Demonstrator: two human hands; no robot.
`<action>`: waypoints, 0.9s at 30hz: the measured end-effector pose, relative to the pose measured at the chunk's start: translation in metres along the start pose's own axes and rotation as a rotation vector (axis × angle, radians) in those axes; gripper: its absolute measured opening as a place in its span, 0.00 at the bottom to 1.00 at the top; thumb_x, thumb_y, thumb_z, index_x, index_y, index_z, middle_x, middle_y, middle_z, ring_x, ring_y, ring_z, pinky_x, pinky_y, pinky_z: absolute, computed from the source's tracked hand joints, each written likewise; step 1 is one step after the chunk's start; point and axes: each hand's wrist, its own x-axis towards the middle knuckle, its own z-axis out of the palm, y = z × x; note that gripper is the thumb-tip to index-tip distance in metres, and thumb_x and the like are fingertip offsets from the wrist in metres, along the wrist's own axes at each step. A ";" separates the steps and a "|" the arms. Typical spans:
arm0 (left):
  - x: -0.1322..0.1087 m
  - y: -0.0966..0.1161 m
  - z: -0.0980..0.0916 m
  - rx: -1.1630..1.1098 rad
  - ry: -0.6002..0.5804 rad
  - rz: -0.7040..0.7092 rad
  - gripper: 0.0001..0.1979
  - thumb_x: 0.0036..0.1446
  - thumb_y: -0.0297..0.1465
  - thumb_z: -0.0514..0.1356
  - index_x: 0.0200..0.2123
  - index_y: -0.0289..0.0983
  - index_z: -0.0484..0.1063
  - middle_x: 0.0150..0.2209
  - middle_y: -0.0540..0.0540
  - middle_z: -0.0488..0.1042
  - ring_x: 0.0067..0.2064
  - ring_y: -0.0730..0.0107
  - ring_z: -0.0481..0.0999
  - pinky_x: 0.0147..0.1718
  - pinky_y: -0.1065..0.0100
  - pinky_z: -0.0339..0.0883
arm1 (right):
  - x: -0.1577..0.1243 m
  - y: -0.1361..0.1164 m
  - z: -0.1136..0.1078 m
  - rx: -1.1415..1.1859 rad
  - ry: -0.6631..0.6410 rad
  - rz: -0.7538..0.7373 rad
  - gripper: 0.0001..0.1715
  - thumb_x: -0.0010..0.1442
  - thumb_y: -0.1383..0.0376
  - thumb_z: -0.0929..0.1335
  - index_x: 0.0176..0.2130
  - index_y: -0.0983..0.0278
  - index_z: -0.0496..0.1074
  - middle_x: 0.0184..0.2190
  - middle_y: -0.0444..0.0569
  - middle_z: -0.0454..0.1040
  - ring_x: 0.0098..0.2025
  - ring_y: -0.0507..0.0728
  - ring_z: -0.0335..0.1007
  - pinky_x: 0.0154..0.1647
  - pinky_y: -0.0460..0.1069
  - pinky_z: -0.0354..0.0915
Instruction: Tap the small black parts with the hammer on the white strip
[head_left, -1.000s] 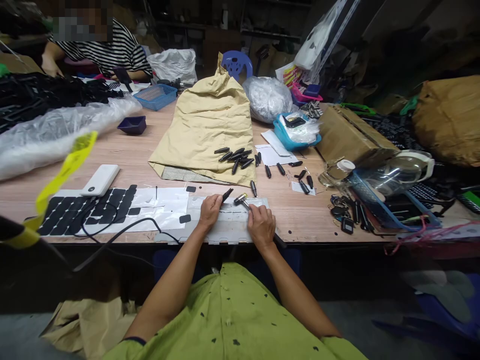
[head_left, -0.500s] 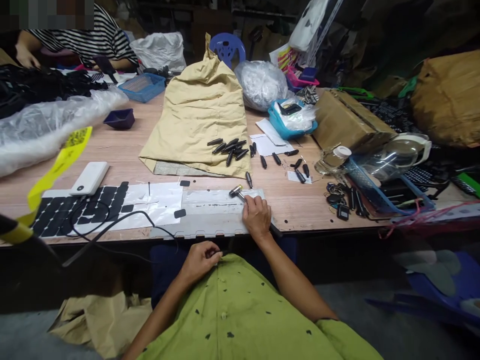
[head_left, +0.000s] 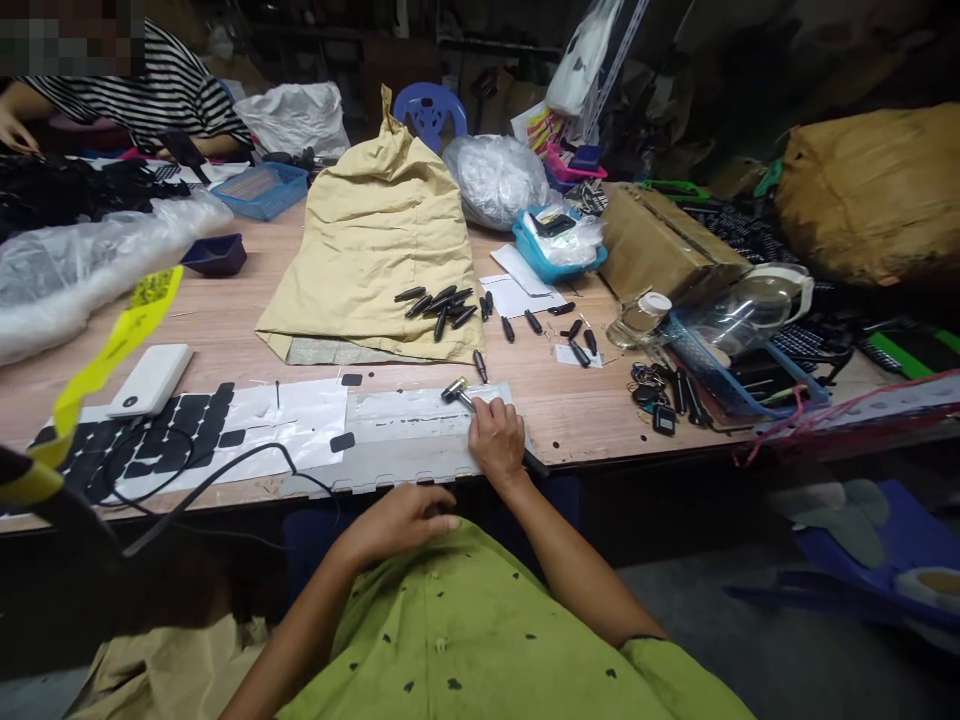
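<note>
My right hand (head_left: 497,438) is closed around the handle of a small hammer (head_left: 455,391). Its metal head, with a yellowish face, lies over a pale flat board (head_left: 420,440) along the table's front edge. My left hand (head_left: 409,518) is low in front of the green shirt, off the table; a gap shows between thumb and fingers, and nothing is visible in it. Just beyond the hammer head lies one black tapered piece (head_left: 480,366). Several similar black pieces (head_left: 442,303) lie in a heap on a beige cloth bag (head_left: 375,240).
White sheet with black patches (head_left: 292,420), a white power bank (head_left: 152,380) and a black cable are at left. Keys (head_left: 651,385), a blue basket (head_left: 750,375), a jug and a cardboard box (head_left: 667,240) stand right. A co-worker in a striped top (head_left: 180,90) sits across, far left.
My left hand has loosened from a pinch on something small and dark, and its thumb and fingers have parted. My right hand keeps the hammer at the board. The whole view has shifted slightly.
</note>
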 end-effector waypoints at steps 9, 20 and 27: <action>0.158 0.066 -0.064 0.426 0.787 -0.169 0.17 0.62 0.43 0.59 0.39 0.35 0.80 0.45 0.35 0.80 0.51 0.49 0.75 0.48 0.57 0.67 | 0.000 -0.006 0.001 0.025 0.018 -0.011 0.15 0.64 0.69 0.65 0.49 0.61 0.75 0.36 0.51 0.70 0.39 0.60 0.59 0.38 0.52 0.52; 0.175 0.047 -0.075 0.277 0.798 -0.045 0.06 0.57 0.34 0.62 0.36 0.39 0.76 0.37 0.43 0.81 0.41 0.57 0.79 0.41 0.62 0.69 | 0.002 -0.011 -0.004 0.030 -0.030 0.007 0.14 0.64 0.67 0.65 0.48 0.61 0.76 0.37 0.52 0.71 0.40 0.60 0.60 0.39 0.53 0.54; 0.101 -0.018 -0.079 0.135 1.052 0.145 0.06 0.55 0.36 0.64 0.35 0.41 0.76 0.34 0.49 0.80 0.37 0.64 0.76 0.40 0.65 0.69 | 0.008 -0.008 -0.003 0.057 -0.127 0.043 0.18 0.68 0.68 0.62 0.52 0.61 0.76 0.39 0.54 0.72 0.42 0.61 0.63 0.41 0.52 0.58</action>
